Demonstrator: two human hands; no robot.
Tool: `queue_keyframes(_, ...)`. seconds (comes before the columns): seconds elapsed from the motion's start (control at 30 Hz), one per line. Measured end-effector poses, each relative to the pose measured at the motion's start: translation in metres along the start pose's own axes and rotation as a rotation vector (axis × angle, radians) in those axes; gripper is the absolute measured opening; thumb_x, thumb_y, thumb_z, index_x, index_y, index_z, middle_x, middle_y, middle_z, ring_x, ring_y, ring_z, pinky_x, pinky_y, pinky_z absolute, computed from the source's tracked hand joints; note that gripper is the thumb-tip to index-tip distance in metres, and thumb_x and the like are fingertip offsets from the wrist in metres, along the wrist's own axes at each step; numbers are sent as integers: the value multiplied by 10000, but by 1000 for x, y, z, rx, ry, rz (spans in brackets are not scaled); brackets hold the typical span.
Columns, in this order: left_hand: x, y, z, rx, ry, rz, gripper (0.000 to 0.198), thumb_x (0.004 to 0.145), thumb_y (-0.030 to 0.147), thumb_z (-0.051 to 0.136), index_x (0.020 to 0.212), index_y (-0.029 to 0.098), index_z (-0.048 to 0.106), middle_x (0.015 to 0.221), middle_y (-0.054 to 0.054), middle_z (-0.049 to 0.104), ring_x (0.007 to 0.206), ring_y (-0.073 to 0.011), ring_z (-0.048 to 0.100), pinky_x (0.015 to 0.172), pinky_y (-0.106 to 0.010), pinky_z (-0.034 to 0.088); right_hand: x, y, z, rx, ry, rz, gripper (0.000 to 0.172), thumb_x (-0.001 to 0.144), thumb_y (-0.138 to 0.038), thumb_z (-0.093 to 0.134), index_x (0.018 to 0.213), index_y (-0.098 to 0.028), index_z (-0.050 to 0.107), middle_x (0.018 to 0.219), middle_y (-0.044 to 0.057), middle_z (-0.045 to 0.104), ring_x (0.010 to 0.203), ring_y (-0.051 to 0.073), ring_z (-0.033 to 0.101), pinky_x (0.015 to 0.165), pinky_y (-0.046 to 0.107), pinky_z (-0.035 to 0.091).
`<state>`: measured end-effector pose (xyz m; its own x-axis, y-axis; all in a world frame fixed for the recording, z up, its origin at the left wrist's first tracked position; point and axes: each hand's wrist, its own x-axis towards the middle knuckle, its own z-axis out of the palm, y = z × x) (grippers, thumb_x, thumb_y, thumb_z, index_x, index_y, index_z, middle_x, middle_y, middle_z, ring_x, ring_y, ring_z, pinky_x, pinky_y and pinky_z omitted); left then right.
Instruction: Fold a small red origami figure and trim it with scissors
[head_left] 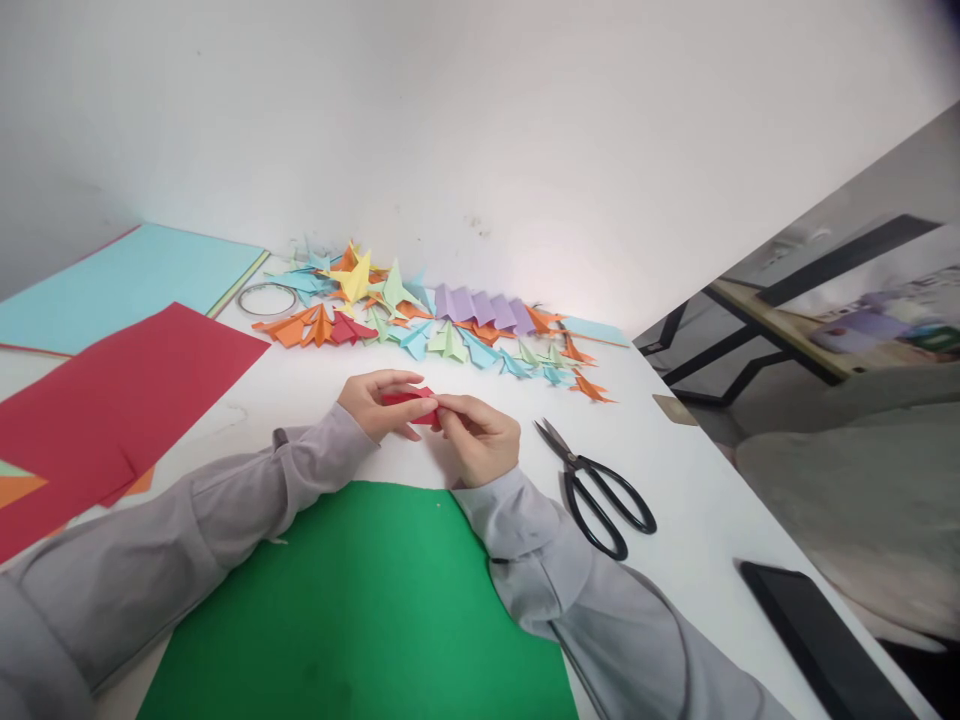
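Both hands meet over the white table (697, 470), pinching a small folded red paper piece (411, 399). My left hand (377, 402) curls round its left end, fingers closed on it. My right hand (480, 440) grips its right end between thumb and fingertips. Grey sleeves cover both forearms. Just below the hands lies a green paper sheet (360, 610).
A row of folded paper figures (435, 320) in several colours lines the wall. Red sheets (105, 400) and a blue sheet (135, 280) lie at the left, with a tape ring (268, 298) behind. Black scissors (600, 490) and a dark phone (817, 630) lie at the right.
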<state>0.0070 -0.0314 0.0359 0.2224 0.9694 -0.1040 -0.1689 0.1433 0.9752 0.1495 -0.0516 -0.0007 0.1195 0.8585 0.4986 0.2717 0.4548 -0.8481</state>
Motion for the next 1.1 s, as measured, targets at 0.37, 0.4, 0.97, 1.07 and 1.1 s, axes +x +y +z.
queue_keyframes(0.37, 6, -5, -5, 139, 59, 79, 360, 596, 230, 718, 921, 100, 633, 655, -28, 668, 458, -105, 593, 389, -193, 466, 0, -3, 1, 175, -92, 188, 374, 715, -386, 638, 1039, -200, 607, 825, 63, 696, 695, 168, 629, 534, 264, 482)
queue_keyframes(0.4, 6, -5, -5, 156, 48, 90, 359, 596, 221, 711, 925, 100, 633, 648, -24, 664, 447, -98, 584, 378, -186, 452, 1, -3, 2, 203, -77, 216, 364, 715, -403, 636, 1012, -194, 616, 797, 60, 694, 678, 166, 625, 536, 268, 482)
queue_keyframes(0.97, 9, -14, -5, -8, -30, 139, 411, 490, 207, 782, 855, 92, 631, 658, -30, 675, 604, -139, 637, 557, -258, 536, 9, 5, 4, 214, 68, 326, 214, 574, -358, 741, 689, -183, 695, 622, 39, 696, 546, 161, 611, 535, 299, 508)
queue_keyframes(1.07, 11, -16, -6, -56, -43, 121, 402, 496, 213, 782, 850, 89, 638, 727, -61, 697, 669, -171, 659, 579, -280, 550, 10, 4, 3, 319, 54, 414, 264, 559, -352, 756, 744, -175, 695, 619, 31, 696, 524, 157, 614, 517, 296, 509)
queue_keyframes(1.1, 11, -16, -6, -51, -45, 115, 382, 511, 222, 775, 843, 88, 642, 719, -62, 697, 650, -169, 658, 565, -279, 548, 10, 3, 2, 348, 40, 428, 274, 565, -351, 755, 764, -173, 695, 604, 25, 690, 497, 149, 603, 494, 289, 502)
